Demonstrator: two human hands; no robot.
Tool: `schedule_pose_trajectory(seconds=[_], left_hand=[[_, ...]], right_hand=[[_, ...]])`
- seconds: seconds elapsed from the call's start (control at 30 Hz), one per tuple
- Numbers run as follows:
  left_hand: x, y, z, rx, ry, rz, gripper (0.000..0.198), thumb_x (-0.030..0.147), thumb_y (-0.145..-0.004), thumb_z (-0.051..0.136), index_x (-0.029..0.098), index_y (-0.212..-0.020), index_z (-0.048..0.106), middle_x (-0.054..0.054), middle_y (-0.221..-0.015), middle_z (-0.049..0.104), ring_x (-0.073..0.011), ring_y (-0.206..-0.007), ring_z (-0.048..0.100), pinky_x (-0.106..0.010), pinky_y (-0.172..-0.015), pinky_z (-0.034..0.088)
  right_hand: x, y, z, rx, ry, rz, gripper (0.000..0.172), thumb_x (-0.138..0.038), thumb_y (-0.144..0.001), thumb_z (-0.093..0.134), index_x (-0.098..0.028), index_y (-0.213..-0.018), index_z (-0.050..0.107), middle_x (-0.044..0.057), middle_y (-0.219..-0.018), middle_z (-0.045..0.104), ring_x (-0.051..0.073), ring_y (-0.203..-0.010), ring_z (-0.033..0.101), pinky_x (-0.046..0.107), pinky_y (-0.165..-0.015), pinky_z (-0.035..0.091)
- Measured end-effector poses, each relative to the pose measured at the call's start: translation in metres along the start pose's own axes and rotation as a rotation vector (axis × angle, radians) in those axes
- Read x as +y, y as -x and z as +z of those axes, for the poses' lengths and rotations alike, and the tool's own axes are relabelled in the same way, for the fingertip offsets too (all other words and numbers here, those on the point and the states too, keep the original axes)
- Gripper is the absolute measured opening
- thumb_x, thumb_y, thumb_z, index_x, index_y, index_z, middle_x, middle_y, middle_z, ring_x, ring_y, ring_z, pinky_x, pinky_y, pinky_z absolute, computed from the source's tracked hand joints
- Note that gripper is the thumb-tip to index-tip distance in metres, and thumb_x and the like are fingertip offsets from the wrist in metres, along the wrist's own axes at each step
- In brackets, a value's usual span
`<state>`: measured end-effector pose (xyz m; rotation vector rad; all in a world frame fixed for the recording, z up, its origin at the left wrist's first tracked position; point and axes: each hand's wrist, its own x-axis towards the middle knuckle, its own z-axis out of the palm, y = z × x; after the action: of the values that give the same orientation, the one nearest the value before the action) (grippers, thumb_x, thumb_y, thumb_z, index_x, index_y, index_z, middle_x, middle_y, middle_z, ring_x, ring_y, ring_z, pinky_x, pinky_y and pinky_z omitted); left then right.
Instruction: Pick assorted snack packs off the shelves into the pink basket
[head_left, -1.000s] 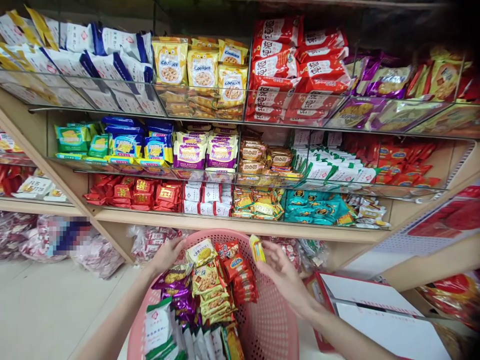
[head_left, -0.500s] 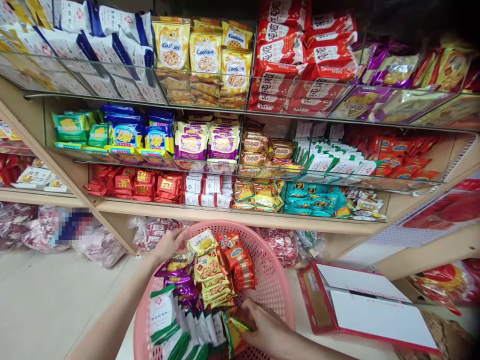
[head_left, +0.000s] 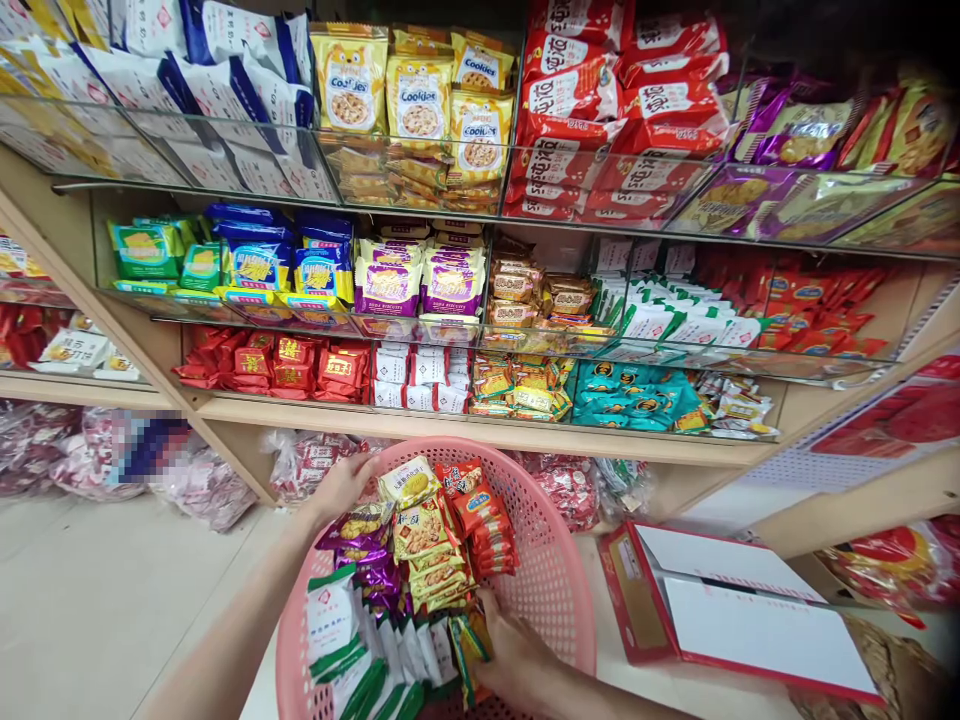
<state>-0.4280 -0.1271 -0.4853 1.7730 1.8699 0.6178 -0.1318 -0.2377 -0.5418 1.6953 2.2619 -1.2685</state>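
Note:
A pink perforated basket [head_left: 559, 560] holds rows of wrapped snacks: purple packs [head_left: 375, 580], gold packs [head_left: 431, 550], red packs [head_left: 491, 530] and white-and-green packs [head_left: 334, 625]. My left hand [head_left: 346, 487] is closed on the basket's upper left rim. Low in the basket, my right hand [head_left: 514, 650] has its fingers round a green-and-yellow pack [head_left: 469, 655], beside the white-and-green row. A single cream-coloured pack [head_left: 409, 482] lies at the top of the basket's contents.
Shelves with clear fronts [head_left: 420, 150] carry many snack packs behind the basket. A red-and-white carton [head_left: 757, 620] stands to the right. Plastic bags of packs [head_left: 206, 490] lie beneath the shelves at left, above the pale floor [head_left: 97, 590].
My right hand has shifted slightly up, its fingers further round the green-and-yellow pack, which stands more upright. The whole view has shifted a little; my left hand stays on the rim.

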Motion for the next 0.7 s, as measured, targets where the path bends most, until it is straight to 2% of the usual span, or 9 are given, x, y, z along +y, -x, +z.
schedule_pose_trajectory(seconds=[0.23, 0.37, 0.47, 0.57, 0.7], left_hand=[[-0.001, 0.0, 0.0, 0.008, 0.005, 0.01, 0.054, 0.053, -0.083, 0.03, 0.013, -0.095, 0.064, -0.009, -0.091, 0.069, -0.0237, -0.082, 0.062, -0.031, -0.076, 0.043], [-0.003, 0.0, 0.001, 0.013, 0.017, 0.009, 0.055, 0.055, -0.082, 0.03, 0.014, -0.095, 0.064, -0.008, -0.09, 0.07, -0.0242, -0.082, 0.062, -0.031, -0.077, 0.044], [-0.005, 0.0, 0.001, 0.01, 0.051, -0.006, 0.055, 0.056, -0.08, 0.033, 0.014, -0.098, 0.064, -0.008, -0.091, 0.07, -0.0245, -0.084, 0.062, -0.032, -0.078, 0.044], [-0.006, -0.001, 0.002, 0.008, 0.082, -0.023, 0.056, 0.056, -0.079, 0.036, 0.014, -0.102, 0.063, -0.009, -0.096, 0.069, -0.025, -0.088, 0.061, -0.032, -0.081, 0.043], [-0.005, -0.001, 0.002, 0.009, 0.093, -0.035, 0.057, 0.057, -0.079, 0.035, 0.014, -0.103, 0.063, -0.01, -0.102, 0.068, -0.0259, -0.094, 0.06, -0.033, -0.086, 0.042]], right_hand=[[0.006, -0.003, 0.01, 0.005, -0.242, -0.062, 0.068, -0.018, -0.054, 0.058, -0.02, -0.119, 0.037, 0.004, -0.095, 0.063, 0.02, -0.084, 0.059, 0.027, -0.069, 0.042], [0.004, -0.001, 0.008, 0.004, -0.322, -0.092, 0.07, -0.017, -0.054, 0.057, -0.019, -0.12, 0.035, 0.004, -0.096, 0.063, 0.02, -0.084, 0.059, 0.027, -0.069, 0.043], [0.003, 0.001, 0.004, -0.018, -0.365, -0.006, 0.072, -0.017, -0.052, 0.058, -0.015, -0.12, 0.035, 0.007, -0.098, 0.063, 0.021, -0.086, 0.059, 0.029, -0.071, 0.044], [0.002, 0.002, 0.002, -0.09, -0.444, 0.111, 0.06, -0.02, -0.053, 0.058, -0.013, -0.111, 0.044, 0.007, -0.095, 0.064, 0.021, -0.085, 0.06, 0.029, -0.07, 0.045], [-0.006, 0.004, -0.004, -0.199, -0.55, 0.129, 0.053, -0.021, -0.055, 0.061, -0.015, -0.106, 0.05, 0.005, -0.097, 0.063, 0.02, -0.09, 0.059, 0.029, -0.076, 0.045]])
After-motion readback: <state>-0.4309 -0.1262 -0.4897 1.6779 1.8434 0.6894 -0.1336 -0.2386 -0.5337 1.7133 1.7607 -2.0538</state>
